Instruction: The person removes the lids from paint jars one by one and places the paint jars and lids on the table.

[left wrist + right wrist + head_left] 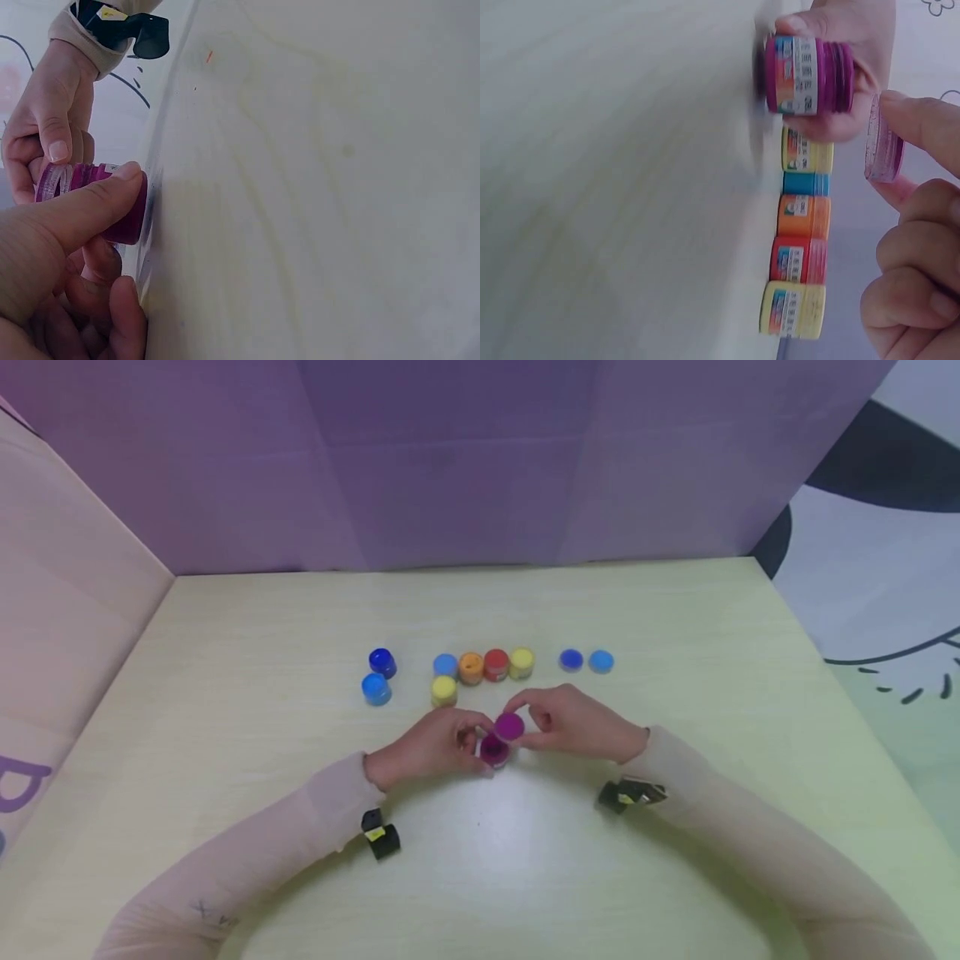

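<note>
My left hand (435, 745) grips a small magenta paint jar (795, 75) round its sides, low at the table. The jar's mouth is uncovered, with dark magenta paint inside. Between the thumb and a finger of my right hand (573, 722) is the round magenta lid (509, 727), tilted just above and to the right of the mouth. In the right wrist view a narrow gap separates the lid's clear rim from the jar's threaded neck. The left wrist view has the thumb lying along the jar's side.
Behind the hands stand an orange jar (471, 668), a red jar (496, 665), a light blue jar (445, 666) and two yellow ones. At left are a dark blue jar (382, 662) and a bright blue jar (376, 689). Two blue lids (572, 660) lie at right.
</note>
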The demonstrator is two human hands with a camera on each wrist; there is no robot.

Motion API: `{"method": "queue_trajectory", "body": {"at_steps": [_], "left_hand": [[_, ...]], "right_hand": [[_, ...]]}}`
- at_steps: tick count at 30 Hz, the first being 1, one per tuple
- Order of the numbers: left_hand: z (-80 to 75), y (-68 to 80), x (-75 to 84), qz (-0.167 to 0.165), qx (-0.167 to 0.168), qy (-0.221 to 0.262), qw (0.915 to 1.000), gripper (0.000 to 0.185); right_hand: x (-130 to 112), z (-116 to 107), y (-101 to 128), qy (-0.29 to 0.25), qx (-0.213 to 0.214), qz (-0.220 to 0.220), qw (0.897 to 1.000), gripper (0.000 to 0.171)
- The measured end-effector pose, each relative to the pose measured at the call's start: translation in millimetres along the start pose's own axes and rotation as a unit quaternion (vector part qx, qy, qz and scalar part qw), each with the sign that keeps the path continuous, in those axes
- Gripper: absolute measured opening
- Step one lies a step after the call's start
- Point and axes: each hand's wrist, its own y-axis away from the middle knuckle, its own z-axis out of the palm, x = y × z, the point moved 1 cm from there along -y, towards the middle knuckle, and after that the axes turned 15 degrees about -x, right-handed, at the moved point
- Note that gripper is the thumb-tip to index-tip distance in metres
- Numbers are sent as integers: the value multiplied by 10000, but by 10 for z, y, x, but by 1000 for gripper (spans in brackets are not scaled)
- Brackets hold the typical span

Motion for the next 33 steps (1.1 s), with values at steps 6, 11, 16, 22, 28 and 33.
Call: {"method": "queue_trajectory", "body": {"at_steps": [6, 11, 16, 22, 28, 33], "left_hand": [[-11, 43, 4, -31, 51, -75, 10000, 36], [-27, 83, -13, -159, 135, -16, 9998, 37], [-50, 120, -23, -251, 193, -11, 9995, 37], [-75, 180, -49, -274, 280, -55, 9992, 38], [-108, 254, -41, -347, 362, -28, 9987, 39], [-125, 288, -88, -354, 435, -118, 9984, 39]], "right_hand": [[82, -28, 52, -148, -33, 351, 9993, 33], [179, -62, 98, -178, 114, 509, 9985, 33], [283, -117, 131, -302, 252, 898, 9952, 34], [411, -181, 176, -144, 493, 1108, 9925, 34], [524, -242, 268, 56, 900, 1142, 9894, 38], [641, -284, 359, 187, 1065, 1246, 9863, 37]]}}
